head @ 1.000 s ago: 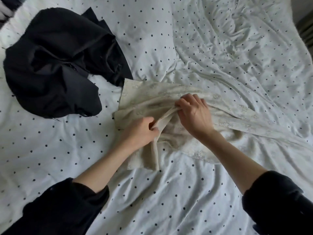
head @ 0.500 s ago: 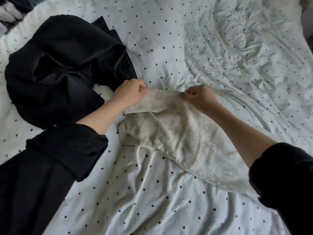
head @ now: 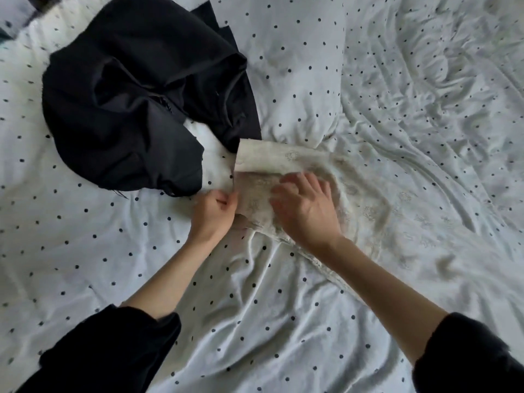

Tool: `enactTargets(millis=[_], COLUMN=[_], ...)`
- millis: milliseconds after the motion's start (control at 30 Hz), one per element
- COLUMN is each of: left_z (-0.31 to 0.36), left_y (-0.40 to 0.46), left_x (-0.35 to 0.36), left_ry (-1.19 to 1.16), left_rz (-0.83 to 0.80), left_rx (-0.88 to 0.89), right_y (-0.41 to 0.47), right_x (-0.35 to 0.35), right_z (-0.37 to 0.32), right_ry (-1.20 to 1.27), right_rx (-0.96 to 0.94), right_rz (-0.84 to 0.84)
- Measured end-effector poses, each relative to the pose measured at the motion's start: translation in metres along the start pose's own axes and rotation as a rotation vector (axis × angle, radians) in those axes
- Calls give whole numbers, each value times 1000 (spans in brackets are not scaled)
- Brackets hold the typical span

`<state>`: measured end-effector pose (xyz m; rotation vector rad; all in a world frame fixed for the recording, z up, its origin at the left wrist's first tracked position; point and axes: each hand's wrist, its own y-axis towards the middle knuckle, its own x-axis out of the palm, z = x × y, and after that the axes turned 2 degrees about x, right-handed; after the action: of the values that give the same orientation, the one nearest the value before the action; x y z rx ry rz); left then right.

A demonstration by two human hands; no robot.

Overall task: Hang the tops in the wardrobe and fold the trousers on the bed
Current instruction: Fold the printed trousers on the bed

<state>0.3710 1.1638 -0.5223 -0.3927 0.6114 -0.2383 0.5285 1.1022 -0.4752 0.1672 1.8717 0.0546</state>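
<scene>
Cream lace garment (head: 297, 163), crumpled on dotted sheet (head: 312, 66)

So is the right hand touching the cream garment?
Touching. The head view shows the right hand lying flat on the cream garment, fingers spread over its folded part, with no gap visible.

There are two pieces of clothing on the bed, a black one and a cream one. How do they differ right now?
The black garment is plain and dark; the cream garment is pale with a faint embroidered pattern. The black one lies bunched in a heap, untouched; the cream one is spread flatter, with the left hand pinching its edge and the right hand resting on it. Both lie on the dotted sheet.
</scene>
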Motion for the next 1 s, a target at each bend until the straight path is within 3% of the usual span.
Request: enactTargets(millis=[133,200,367,467,567,700,867,1000], left_z=[0,2,-9,-12,-2,0,-11,-11], left_y=[0,-4,-29,-33,-25,-13,-14,-14], left_x=[0,-3,-10,-9,-9,-7,-13,-34], left_ry=[-268,-426,-450,-550,-771,-662,-441,-535], left_rz=[-70,1,158,58,-40,-108,-124,-156], left_rx=[-207,-254,-238,-400,-538,-647,-515,-390], right_y=[-23,-27,-28,-25,1,63,110,126], right_x=[12,14,11,8,6,6,16,28], right_z=[-13,-13,-17,-15,-5,17,26,18], right_ry=[-116,-132,-53,-22,-64,-137,-227,-173], right_rx=[-39,-50,-104,-139,-29,152,225,300], right_rz=[-174,-196,-163,-210,-230,-232,-473,-536])
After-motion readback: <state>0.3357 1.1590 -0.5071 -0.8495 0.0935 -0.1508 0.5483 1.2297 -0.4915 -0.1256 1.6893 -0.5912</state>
